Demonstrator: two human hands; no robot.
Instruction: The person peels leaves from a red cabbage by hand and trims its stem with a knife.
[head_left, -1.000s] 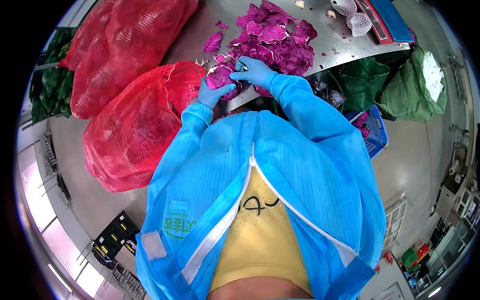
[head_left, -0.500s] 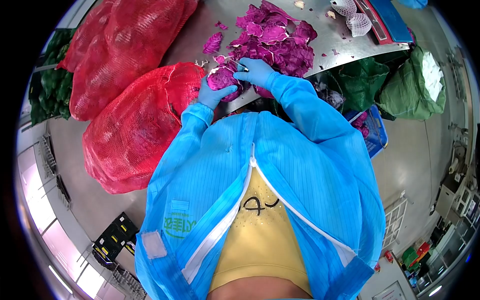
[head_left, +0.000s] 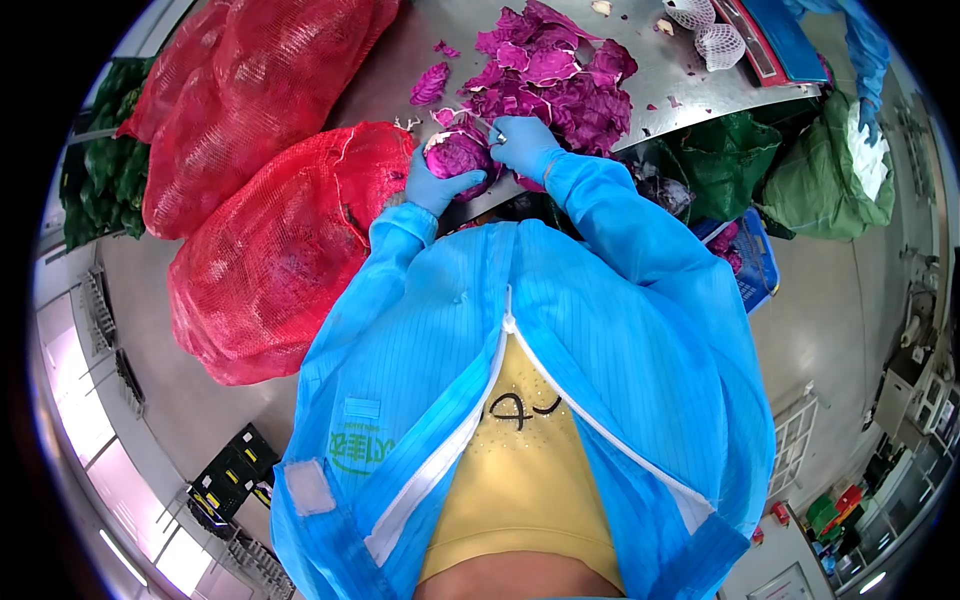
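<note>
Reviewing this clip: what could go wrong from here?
The round purple cabbage is close to the edge of the metal table and might roll off if the left hand slips. The thin object in the right hand, too small to identify, could nick the left hand if sharp.

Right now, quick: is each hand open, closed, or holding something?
Left blue-gloved hand: cupped around a round purple cabbage, holding it.
Right blue-gloved hand: curled close beside the cabbage; what it holds, if anything, cannot be told.
</note>
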